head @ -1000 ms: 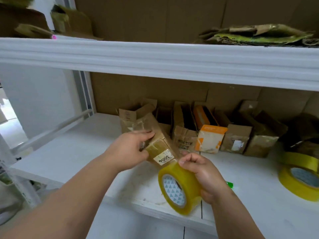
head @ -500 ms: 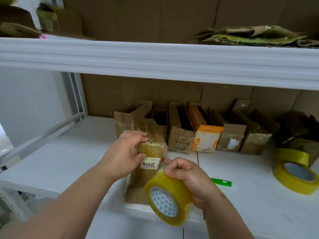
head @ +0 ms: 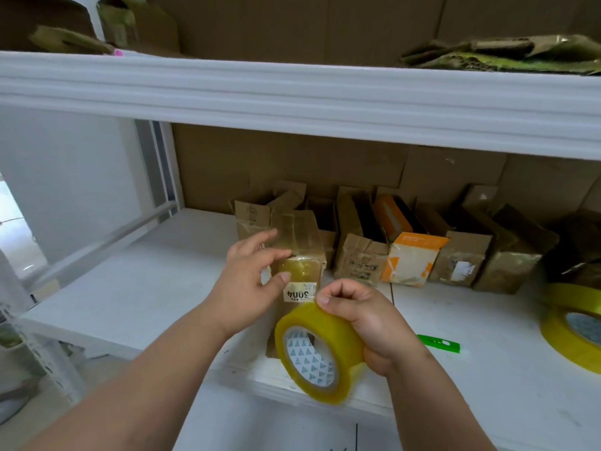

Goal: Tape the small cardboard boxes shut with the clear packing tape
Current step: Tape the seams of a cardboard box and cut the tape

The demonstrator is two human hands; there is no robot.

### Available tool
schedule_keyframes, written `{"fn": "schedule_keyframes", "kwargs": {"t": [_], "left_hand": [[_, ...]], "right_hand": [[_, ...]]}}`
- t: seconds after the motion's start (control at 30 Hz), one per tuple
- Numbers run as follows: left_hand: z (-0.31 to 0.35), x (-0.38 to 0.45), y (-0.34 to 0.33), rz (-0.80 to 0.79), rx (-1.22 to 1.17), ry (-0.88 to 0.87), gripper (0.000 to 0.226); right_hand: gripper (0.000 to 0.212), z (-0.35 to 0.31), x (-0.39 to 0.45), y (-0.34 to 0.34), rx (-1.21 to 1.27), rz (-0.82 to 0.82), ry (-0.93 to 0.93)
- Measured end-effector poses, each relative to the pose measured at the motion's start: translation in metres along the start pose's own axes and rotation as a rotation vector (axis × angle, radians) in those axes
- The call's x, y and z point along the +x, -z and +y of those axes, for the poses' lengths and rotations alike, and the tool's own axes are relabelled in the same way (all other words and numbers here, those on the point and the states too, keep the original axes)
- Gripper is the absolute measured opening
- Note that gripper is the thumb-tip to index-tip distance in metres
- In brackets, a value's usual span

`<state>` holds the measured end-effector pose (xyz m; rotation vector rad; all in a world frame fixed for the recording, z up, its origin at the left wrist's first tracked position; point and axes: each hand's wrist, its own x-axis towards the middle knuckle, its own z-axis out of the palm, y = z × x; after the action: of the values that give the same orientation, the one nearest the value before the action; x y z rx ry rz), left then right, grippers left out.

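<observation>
While the right hand (head: 364, 323) grips the tape roll (head: 317, 353), left fingers (head: 276, 252) rest straight on the box (head: 300, 255).

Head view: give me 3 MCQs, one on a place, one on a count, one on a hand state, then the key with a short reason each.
1. Where does the green strip lie?
A. on the top shelf
B. on the white shelf, to the right of the right hand
C. inside the orange and white box

2. How many tape rolls are in view?
A. one
B. two
C. four

3. What is the left hand doing?
A. lying with straight fingers against the labelled box
B. gripping the held tape roll
C. hanging off the shelf

Key:
1 B: the strip lies flat on the shelf board, past the right hand.
2 B: one roll in the right hand, a second roll at the right edge.
3 A: the fingers are spread and straight on the box; only the right hand grips the roll.
</observation>
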<state>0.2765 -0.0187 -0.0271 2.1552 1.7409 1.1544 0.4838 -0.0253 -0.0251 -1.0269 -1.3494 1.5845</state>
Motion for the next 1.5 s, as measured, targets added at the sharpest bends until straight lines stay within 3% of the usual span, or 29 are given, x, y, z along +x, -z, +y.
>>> {"fn": "schedule_keyframes", "kwargs": {"t": [0.2, 0.27, 0.43, 0.53, 0.67, 0.77, 0.97, 1.03, 1.2, 1.33, 1.5], "left_hand": [[0.016, -0.006, 0.009, 0.026, -0.127, 0.006, 0.037], [0.025, -0.007, 0.014, -0.061, -0.155, 0.049, 0.041], [0.047, -0.011, 0.019, -0.311, -0.099, 0.137, 0.023], [0.054, -0.013, 0.017, -0.291, -0.105, 0.173, 0.015], [0.067, -0.013, 0.011, -0.277, 0.068, 0.141, 0.016], [0.075, -0.012, 0.009, -0.249, 0.11, 0.147, 0.016], [0.083, -0.011, 0.005, -0.082, 0.038, 0.236, 0.021], [0.083, -0.01, 0.004, -0.001, -0.092, 0.331, 0.023], [0.087, -0.004, 0.005, 0.151, -0.402, 0.514, 0.027], [0.099, -0.002, -0.002, 0.183, -0.498, 0.546, 0.027], [0.11, 0.008, 0.007, 0.393, -0.618, 0.567, 0.021]], "right_hand": [[0.003, -0.007, 0.001, -0.007, 0.005, -0.003, 0.046], [0.004, -0.008, 0.0, -0.008, -0.007, 0.003, 0.061], [0.008, -0.007, -0.004, -0.012, -0.045, 0.025, 0.083], [0.011, -0.005, -0.007, -0.011, -0.04, 0.054, 0.072], [0.015, -0.003, -0.01, -0.005, -0.057, 0.056, 0.058], [0.014, -0.002, -0.012, 0.006, -0.067, 0.028, 0.063], [0.083, 0.006, -0.012, 0.031, 0.048, -0.206, 0.035], [0.082, 0.01, -0.011, 0.044, 0.092, -0.205, 0.062], [0.045, 0.01, -0.01, 0.074, 0.069, -0.322, 0.168], [0.06, 0.002, -0.006, 0.09, 0.096, -0.347, 0.197], [0.073, -0.013, -0.002, 0.11, 0.118, -0.276, 0.187]]}}
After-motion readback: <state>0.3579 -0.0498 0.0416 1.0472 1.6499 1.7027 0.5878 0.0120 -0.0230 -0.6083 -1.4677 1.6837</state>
